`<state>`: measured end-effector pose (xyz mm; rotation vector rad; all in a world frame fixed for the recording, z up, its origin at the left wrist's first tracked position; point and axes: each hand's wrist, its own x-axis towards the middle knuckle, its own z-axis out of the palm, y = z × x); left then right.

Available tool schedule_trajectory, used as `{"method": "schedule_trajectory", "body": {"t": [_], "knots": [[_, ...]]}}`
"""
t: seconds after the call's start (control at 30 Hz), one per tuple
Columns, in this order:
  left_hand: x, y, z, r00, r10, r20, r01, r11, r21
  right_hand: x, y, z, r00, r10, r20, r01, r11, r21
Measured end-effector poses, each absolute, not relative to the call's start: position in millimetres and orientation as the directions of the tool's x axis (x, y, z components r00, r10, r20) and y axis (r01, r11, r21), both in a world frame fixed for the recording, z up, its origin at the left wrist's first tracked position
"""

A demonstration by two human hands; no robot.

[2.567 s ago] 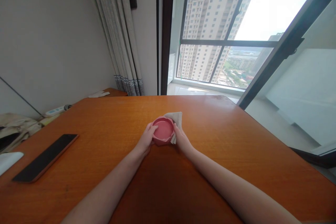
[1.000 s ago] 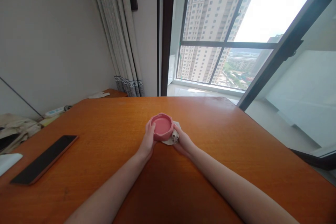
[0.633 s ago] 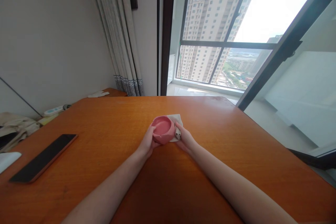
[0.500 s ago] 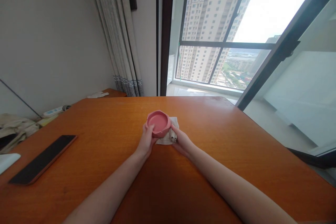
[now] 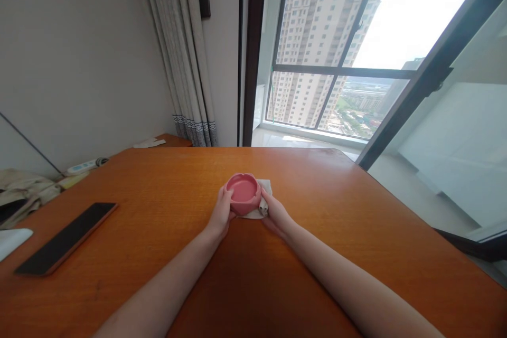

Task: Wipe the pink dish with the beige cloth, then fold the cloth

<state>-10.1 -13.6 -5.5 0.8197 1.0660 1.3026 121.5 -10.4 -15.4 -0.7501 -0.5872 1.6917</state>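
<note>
A pink ashtray (image 5: 243, 190) with a faceted outside and notches in its rim is held above the middle of the table, its hollow facing up and tilted towards me. My left hand (image 5: 221, 212) is closed on its left side, thumb over the rim and fingers underneath. At the other side my right hand (image 5: 276, 211) is closed around a light grey cloth (image 5: 264, 185), with the thumb by the ashtray's wall. The cloth hangs partly behind and below the ashtray, and some of its folds are hidden by the right fingers.
The brown wooden table (image 5: 158, 179) fills the foreground. A long black flat object (image 5: 67, 237) lies on the left, near a white object (image 5: 13, 243) at the edge. Beyond are a power strip (image 5: 81, 167), a curtain (image 5: 174, 53) and a window (image 5: 336, 68).
The ashtray has tilted so its front wall shows more, and sits slightly lower and to the right in view. Both hands keep their hold; the camera view has shifted slightly.
</note>
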Motion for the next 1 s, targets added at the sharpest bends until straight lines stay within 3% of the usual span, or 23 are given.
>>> {"method": "schedule_trajectory", "body": {"t": [0.1,0.27,0.43,0.5,0.57,0.63,0.7,0.77,0.87,0.93,1.0], "knots": [[-11,-14,-1,-0.054,0.994,-0.092,-0.294,0.072,0.953,122,-11,-14,-0.143,0.982,-0.124,-0.648,-0.188,-0.738],[-14,-13,0,0.007,0.952,-0.305,-0.195,0.301,0.934,130,-6,-14,-0.067,0.982,-0.177,-0.629,-0.18,-0.756],[-14,-5,-6,-0.146,0.97,-0.195,-0.41,0.12,0.904,120,-17,-11,-0.173,0.969,-0.174,-0.572,-0.243,-0.784],[-16,-2,-5,-0.216,0.962,-0.169,-0.513,0.036,0.858,120,-21,-9,-0.233,0.96,-0.154,-0.454,-0.247,-0.856],[-19,0,-2,-0.26,0.958,-0.121,-0.57,-0.051,0.82,127,-22,-7,-0.275,0.952,-0.135,-0.218,-0.199,-0.956],[-19,0,-1,-0.292,0.954,-0.067,-0.587,-0.124,0.8,137,-19,-4,-0.215,0.976,-0.025,0.061,-0.012,-0.998],[-17,-1,-2,-0.287,0.956,-0.051,-0.583,-0.132,0.802,145,-17,-1,-0.107,0.978,0.181,0.24,0.202,-0.95],[-12,-4,-5,-0.198,0.979,-0.057,-0.571,-0.068,0.818,148,-14,0,-0.042,0.961,0.274,0.22,0.276,-0.935],[-7,-10,-8,0.089,0.993,-0.081,-0.518,0.116,0.847,148,-6,-4,-0.035,0.981,0.193,0.032,0.194,-0.98],[-7,-12,-8,0.279,0.952,-0.124,-0.402,0.233,0.886,154,5,-9,-0.001,0.988,0.155,-0.049,0.155,-0.987],[-9,-14,-6,0.343,0.931,-0.124,-0.182,0.195,0.964,171,21,-13,0.043,0.993,0.106,-0.092,0.11,-0.99]]}}
